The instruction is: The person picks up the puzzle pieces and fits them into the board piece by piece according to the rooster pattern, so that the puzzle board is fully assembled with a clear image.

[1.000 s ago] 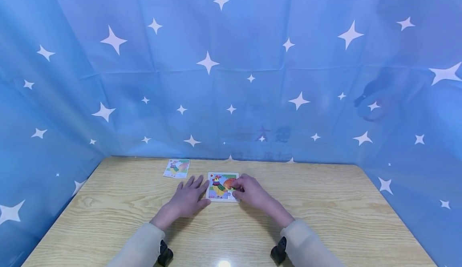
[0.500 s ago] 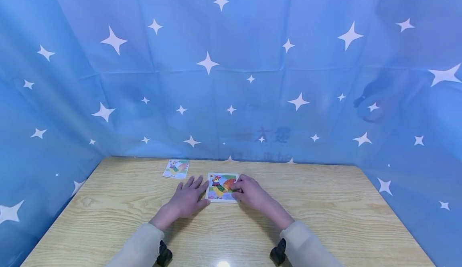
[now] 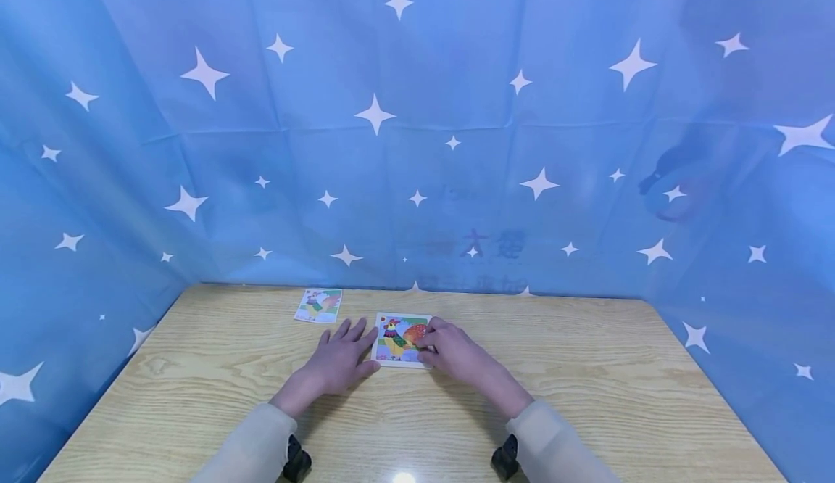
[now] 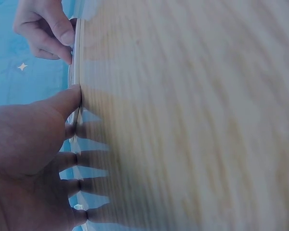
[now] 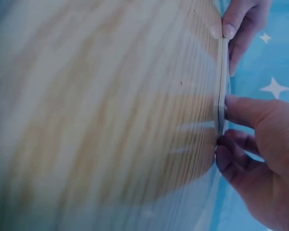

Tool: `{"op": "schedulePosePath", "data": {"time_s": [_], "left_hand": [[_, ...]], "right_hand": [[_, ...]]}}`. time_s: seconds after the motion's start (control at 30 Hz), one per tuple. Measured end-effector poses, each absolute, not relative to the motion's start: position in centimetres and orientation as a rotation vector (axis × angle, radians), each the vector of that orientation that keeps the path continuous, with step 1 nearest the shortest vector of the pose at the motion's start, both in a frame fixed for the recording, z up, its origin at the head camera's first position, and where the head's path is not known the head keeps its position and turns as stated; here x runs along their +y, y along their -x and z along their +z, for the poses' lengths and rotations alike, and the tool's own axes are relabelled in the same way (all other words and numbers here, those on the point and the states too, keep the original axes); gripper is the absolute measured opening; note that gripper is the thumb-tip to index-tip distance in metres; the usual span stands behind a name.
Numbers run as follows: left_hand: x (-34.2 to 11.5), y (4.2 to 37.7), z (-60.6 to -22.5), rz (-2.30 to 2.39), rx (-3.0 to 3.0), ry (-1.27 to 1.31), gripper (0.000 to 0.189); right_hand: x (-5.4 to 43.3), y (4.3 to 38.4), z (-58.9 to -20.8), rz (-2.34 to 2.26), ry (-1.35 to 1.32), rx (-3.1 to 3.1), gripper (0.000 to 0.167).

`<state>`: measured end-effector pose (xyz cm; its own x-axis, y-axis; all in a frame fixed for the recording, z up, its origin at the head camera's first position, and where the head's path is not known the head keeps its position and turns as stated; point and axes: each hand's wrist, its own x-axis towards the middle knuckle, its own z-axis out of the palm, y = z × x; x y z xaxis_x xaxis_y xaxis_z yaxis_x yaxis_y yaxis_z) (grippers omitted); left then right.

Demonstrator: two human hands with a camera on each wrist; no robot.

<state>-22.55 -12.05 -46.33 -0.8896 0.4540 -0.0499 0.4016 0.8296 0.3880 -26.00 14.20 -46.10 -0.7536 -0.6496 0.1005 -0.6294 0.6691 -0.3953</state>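
Observation:
A rooster jigsaw puzzle [image 3: 394,338] in a white frame lies flat on the wooden table. My left hand [image 3: 334,360] rests spread on the table at its left side, with thumb and index finger touching the frame's left edge. Over the puzzle's right part, my right hand [image 3: 453,352] has its fingers bent, thumb and index fingertips together on the lower-right puzzle piece, which they partly cover. In the right wrist view, the right thumb [image 5: 238,103] lies on the puzzle's top face, while the other fingers curl beside its edge.
A paper card [image 3: 318,305] with a matching rooster picture lies behind my left hand. A blue curtain [image 3: 417,142] with white stars hangs along the table's back and sides. The wooden table top [image 3: 587,367] extends to both sides.
A pale gap at the puzzle's lower right has been covered by a coloured piece under my right fingers. My right hand has shifted very slightly; the left has stayed still.

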Motion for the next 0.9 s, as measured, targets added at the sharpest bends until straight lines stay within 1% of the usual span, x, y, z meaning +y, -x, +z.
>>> {"op": "schedulePosePath", "data": {"time_s": [0.1,0.43,0.53,0.73,0.9], "left_hand": [[-12.0,22.5,-46.5,0.566,2.872,-0.673,0.062],[-11.9,22.5,-46.4,0.617,2.869,-0.633,0.063],[-11.8,22.8,-46.7,0.636,2.865,-0.632,0.065],[-12.1,23.1,-47.2,0.702,2.841,-0.647,0.074],[-12.8,23.0,-47.2,0.799,2.863,-0.666,0.076]], "right_hand": [[14.5,26.0,-46.3,-0.705,1.052,2.787,0.025],[15.3,26.3,-47.1,-0.820,1.010,2.752,0.029],[15.7,26.3,-47.2,-0.876,0.992,2.741,0.033],[16.7,25.4,-46.8,-1.029,0.916,2.740,0.042],[17.8,24.0,-45.8,-0.934,0.863,2.940,0.045]]}}
